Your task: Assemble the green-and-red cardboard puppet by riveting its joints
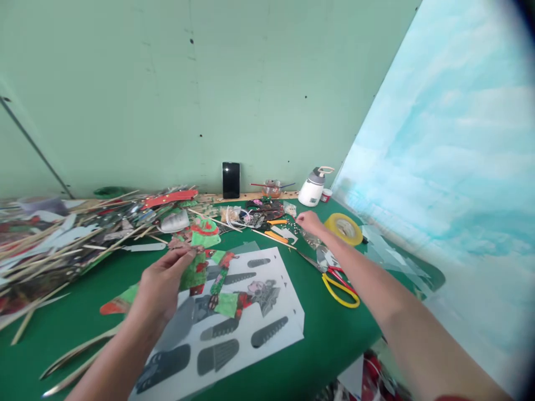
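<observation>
My left hand (161,284) pinches the upper part of a flat green and red paper puppet (209,267), lifting it over a white sheet (267,312) printed with grey shapes. My right hand (310,221) reaches far across the green table (317,345), its fingers curled down among small bits near the orange-handled tools (276,229). What those fingers hold, if anything, is too small to see. The yellow and red scissors (336,278) lie just under my right forearm.
A heap of bamboo sticks and cut figures (62,239) covers the left of the table. A yellow tape roll (343,228), a white bottle (313,189), a black phone (231,180) and a small jar (271,189) stand at the back by the green wall.
</observation>
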`<action>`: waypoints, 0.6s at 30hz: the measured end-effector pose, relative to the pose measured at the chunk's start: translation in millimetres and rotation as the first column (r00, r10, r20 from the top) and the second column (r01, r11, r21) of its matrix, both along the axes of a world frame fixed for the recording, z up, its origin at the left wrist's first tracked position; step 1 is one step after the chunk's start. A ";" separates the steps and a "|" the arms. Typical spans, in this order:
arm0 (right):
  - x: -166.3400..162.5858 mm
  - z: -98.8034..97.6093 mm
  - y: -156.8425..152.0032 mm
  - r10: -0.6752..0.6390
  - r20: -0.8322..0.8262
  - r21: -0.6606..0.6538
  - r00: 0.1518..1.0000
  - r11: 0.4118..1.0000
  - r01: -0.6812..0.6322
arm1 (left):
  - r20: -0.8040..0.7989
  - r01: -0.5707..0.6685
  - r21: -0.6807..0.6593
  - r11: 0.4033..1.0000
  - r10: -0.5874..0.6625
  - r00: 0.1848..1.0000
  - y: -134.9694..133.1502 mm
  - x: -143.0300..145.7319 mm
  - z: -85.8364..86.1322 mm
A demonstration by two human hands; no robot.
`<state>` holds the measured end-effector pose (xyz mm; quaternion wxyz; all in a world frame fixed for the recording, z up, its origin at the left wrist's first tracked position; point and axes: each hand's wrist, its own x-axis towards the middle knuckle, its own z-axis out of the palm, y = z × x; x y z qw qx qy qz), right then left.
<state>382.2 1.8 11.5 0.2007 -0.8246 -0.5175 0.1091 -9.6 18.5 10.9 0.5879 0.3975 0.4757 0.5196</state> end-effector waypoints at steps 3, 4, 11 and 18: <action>-20.1 -13.6 8.7 0.079 0.062 -0.039 0.995 0.996 -0.076 | -0.070 0.040 0.029 0.999 -0.038 0.997 -0.3 1.7 -7.6; -25.0 -17.2 11.1 0.093 0.081 -0.054 0.992 0.995 -0.089 | -0.091 0.062 0.038 0.997 -0.058 0.994 -1.1 2.3 -8.9; -22.3 -22.4 22.7 0.142 0.181 -0.180 0.973 0.978 -0.109 | -0.112 0.105 0.078 0.991 -0.096 0.989 -10.3 4.9 -4.1; -15.5 -15.2 12.0 0.264 0.237 -0.259 0.935 0.945 -0.202 | -0.035 0.127 0.045 0.991 -0.126 0.991 -12.1 4.6 -5.4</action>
